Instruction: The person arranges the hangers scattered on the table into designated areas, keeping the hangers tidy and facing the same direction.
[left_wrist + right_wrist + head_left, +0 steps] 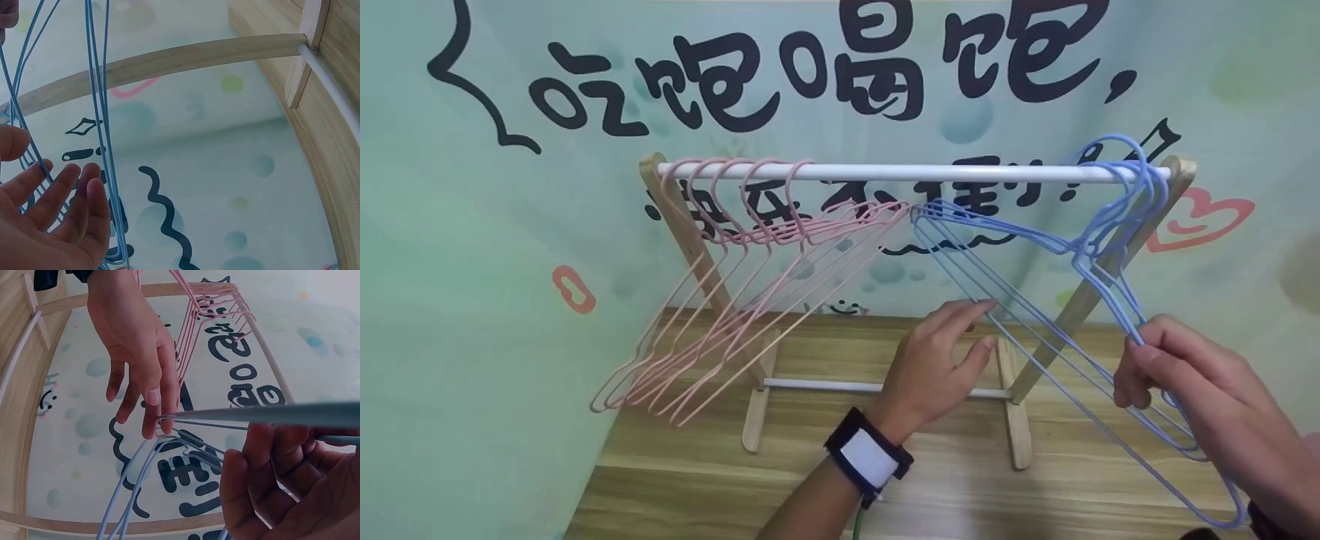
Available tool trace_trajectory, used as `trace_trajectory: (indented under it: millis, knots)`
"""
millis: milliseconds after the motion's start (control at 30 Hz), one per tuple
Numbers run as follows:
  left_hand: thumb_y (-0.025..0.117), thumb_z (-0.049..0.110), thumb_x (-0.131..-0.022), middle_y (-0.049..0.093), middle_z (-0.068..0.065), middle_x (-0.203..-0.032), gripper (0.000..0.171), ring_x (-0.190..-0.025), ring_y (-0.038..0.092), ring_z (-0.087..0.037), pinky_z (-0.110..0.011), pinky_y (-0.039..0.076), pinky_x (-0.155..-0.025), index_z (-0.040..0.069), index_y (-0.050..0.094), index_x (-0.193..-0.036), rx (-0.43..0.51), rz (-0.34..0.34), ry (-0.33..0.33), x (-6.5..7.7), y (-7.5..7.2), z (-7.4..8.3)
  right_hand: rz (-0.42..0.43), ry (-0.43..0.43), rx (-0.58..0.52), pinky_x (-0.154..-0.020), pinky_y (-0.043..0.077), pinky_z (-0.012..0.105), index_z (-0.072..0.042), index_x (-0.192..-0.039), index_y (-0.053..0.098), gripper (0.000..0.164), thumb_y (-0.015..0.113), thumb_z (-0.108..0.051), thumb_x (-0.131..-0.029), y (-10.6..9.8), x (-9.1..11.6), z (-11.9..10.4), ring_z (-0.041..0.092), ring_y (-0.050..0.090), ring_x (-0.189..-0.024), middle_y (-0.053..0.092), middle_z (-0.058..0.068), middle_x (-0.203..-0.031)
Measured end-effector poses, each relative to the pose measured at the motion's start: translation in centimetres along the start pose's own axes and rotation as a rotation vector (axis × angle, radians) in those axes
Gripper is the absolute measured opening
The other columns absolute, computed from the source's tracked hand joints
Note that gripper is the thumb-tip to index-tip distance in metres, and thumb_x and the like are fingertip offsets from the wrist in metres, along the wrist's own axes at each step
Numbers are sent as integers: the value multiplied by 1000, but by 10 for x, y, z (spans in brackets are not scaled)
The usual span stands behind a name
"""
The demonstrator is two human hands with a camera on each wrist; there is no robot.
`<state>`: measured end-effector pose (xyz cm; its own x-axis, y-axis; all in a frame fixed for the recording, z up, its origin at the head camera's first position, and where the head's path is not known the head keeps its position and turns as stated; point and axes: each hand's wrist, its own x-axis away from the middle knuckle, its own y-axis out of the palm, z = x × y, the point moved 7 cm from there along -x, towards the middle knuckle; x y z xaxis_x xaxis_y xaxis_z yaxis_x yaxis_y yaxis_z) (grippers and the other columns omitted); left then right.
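Note:
Several blue clothes hangers (1086,246) hang bunched at the right end of a white rack bar (915,173). My right hand (1215,397) pinches the wire of a blue hanger between thumb and fingers, below the hooks. In the right wrist view, that wire (281,414) runs large across the foreground. My left hand (934,367) is beside the hangers' far shoulders, its fingers loosely extended. A blue wire passes at its fingertips in the left wrist view, where the hand (56,225) shows palm up; whether they touch is unclear.
Several pink clothes hangers (802,238) hang at the bar's left end. The rack has wooden legs (1020,442) and a lower white rod (825,385), standing on a wood-grain surface (690,487). Behind it hangs a pale green printed backdrop (495,300) with large black characters.

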<state>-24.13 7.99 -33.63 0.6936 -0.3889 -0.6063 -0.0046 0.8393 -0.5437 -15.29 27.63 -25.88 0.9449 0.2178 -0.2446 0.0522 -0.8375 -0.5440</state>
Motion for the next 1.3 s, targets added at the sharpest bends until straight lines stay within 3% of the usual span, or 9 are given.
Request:
trace_trajectory:
  millis: [500, 967, 1167, 1300]
  knots:
    - [55, 31, -100, 56, 2, -135, 44, -108, 58, -4, -16, 48, -89, 16, 53, -141, 16, -16, -80, 2, 9, -18, -11, -28, 23, -69, 48, 27, -7, -91, 52, 23, 36, -10, -107, 16, -10, 4, 23, 57, -77, 60, 8, -77]
    - [56, 31, -99, 52, 3, -140, 48, -108, 59, -7, -19, 50, -85, 19, 49, -144, -3, -35, -113, 1, 20, -28, 41, -8, 45, -72, 53, 24, -5, -97, 55, 21, 38, -12, -107, 16, -9, 16, 22, 61, -74, 60, 9, -79]
    - [59, 30, -98, 50, 1, -142, 50, -108, 60, -7, -19, 50, -85, 18, 47, -146, 1, -32, -116, 0, 21, -30, 158, 58, 227, -72, 47, 13, -12, -111, 62, 15, 52, -17, -103, 12, -4, 16, 13, 62, -73, 66, -1, -81]
    - [59, 30, -98, 50, 1, -142, 52, -108, 60, -7, -20, 50, -85, 18, 45, -146, 6, -36, -123, 0, 21, -30, 256, -14, 363, -73, 42, 4, -13, -117, 64, 22, 64, -14, -95, 9, 3, 9, 3, 65, -73, 70, -6, -85]
